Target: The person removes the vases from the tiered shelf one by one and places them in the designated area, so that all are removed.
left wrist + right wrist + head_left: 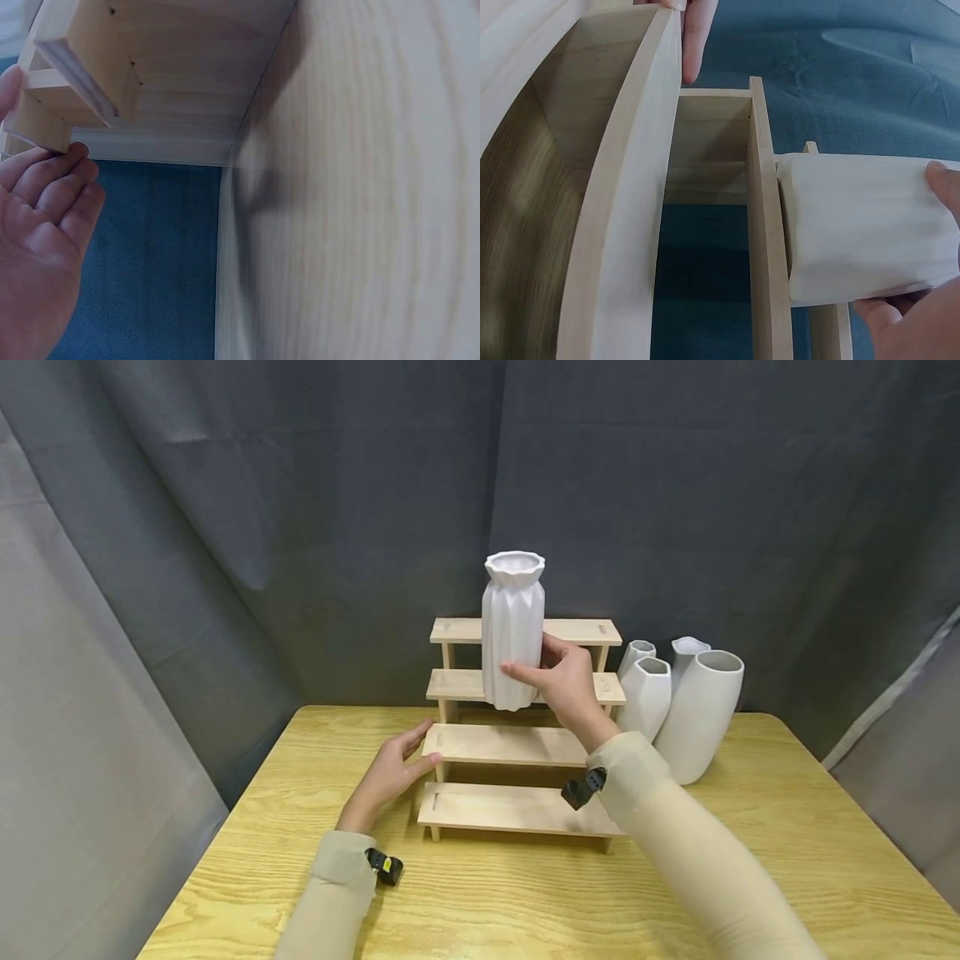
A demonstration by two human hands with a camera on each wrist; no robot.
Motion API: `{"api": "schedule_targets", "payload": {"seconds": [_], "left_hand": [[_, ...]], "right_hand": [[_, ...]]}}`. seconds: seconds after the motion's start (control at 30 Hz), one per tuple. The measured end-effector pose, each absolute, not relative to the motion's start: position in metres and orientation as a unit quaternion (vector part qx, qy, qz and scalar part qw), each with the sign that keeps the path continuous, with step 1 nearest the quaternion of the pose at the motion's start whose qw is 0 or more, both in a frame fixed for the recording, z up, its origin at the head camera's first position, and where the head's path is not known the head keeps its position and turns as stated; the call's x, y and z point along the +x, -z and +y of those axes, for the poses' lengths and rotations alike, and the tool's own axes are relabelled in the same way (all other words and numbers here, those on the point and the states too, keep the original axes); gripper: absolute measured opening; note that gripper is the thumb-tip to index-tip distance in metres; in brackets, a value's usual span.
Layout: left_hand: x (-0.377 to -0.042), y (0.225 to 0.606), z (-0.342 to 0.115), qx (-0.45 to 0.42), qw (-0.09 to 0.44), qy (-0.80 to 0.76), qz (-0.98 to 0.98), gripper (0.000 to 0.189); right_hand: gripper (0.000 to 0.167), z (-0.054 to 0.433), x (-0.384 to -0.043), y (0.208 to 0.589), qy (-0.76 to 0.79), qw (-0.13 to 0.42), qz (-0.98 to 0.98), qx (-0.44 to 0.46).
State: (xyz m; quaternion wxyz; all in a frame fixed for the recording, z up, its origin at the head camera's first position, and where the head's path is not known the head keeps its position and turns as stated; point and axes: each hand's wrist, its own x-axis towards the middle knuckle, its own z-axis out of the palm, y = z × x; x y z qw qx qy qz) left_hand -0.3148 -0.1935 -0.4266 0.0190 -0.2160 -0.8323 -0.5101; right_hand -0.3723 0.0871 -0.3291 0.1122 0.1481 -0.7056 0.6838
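Note:
My right hand (pixel 567 687) grips a tall white pleated vase (pixel 510 622) by its right side, thumb in front. The vase is upright at the second-highest tier of a stepped wooden display stand (pixel 513 806). In the right wrist view, the base of the vase (pixel 855 229) is close to a shelf edge; whether it rests on the tier I cannot tell. My left hand (pixel 390 770) holds the left end of a lower tier, thumb at the front and fingers behind. The left wrist view shows its fingers (pixel 64 187) against the wood.
To the right of the stand, several white vases cluster together, among them a large smooth one (pixel 701 718) and a faceted one (pixel 647 697). Everything stands on a wood-grain table (pixel 480 910). A dark grey curtain (pixel 360 527) hangs behind it.

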Motion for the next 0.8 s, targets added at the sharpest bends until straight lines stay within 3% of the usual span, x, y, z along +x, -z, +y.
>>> {"api": "schedule_targets", "payload": {"seconds": [0.8], "left_hand": [[-0.318, 0.429, -0.195, -0.217, 0.009, 0.528, -0.821, 0.066]], "right_hand": [[0.07, 0.104, -0.335, 0.324, -0.668, 0.12, -0.721, 0.139]]}}
